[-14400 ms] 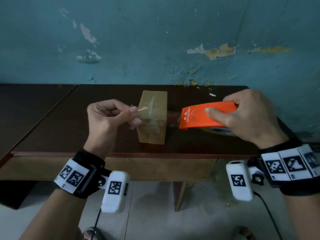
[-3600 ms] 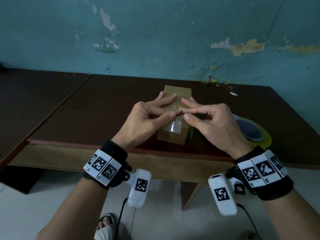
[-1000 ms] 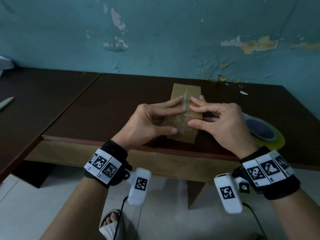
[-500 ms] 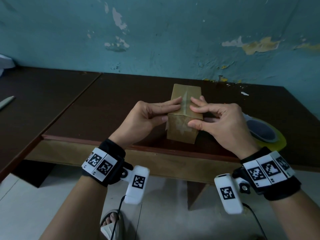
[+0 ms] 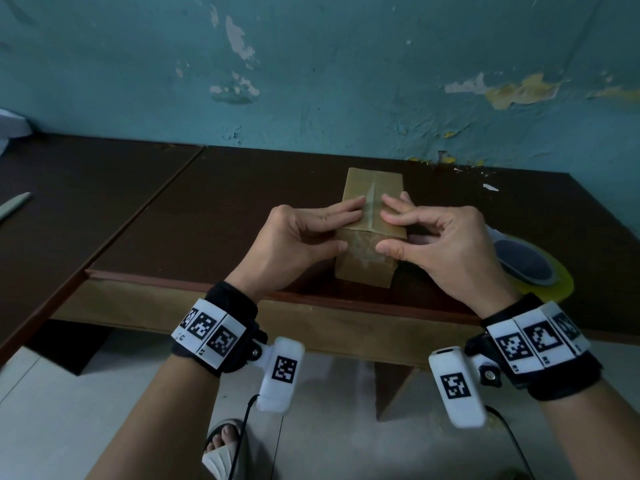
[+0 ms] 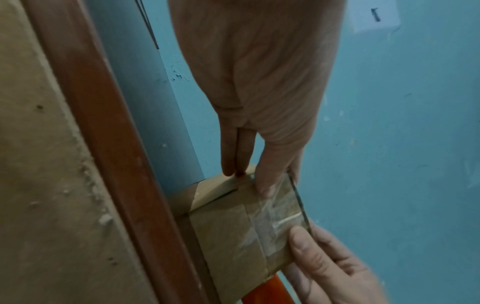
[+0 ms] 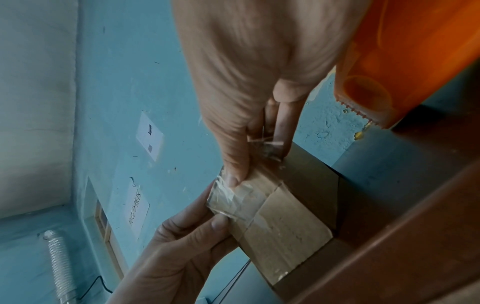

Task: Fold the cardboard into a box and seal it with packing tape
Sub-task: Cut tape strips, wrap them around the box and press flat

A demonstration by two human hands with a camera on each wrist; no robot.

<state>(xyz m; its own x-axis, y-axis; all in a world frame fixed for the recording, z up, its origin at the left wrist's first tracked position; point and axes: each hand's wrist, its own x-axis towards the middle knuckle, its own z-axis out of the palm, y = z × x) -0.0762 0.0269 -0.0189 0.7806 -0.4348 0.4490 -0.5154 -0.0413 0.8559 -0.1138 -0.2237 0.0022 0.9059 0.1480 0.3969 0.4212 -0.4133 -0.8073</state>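
Observation:
A small cardboard box (image 5: 367, 271) stands near the front edge of the dark table (image 5: 214, 216). Clear packing tape (image 5: 373, 199) runs along its top seam and down the near face (image 6: 272, 222). My left hand (image 5: 349, 226) lays straight fingers (image 6: 233, 164) on the box top, with its thumb on the taped near face. My right hand (image 5: 386, 233) arches over the top right corner and pinches it, fingertips on top and thumb (image 7: 233, 172) on the tape at the near edge. The tape roll (image 5: 533, 271) in its orange dispenser (image 7: 415, 61) lies just right of my right hand.
A second dark table (image 5: 69, 209) adjoins on the left, with a pale pen-like object (image 5: 14, 206) and white paper (image 5: 10, 126) at its far left. The peeling blue wall (image 5: 346, 81) closes the back. The box sits close to the table's front edge (image 5: 311, 301).
My left thumb has drawn back from the middle of the near face to its left edge. Both hands' fingers shifted slightly on the top seam. The box has stayed put.

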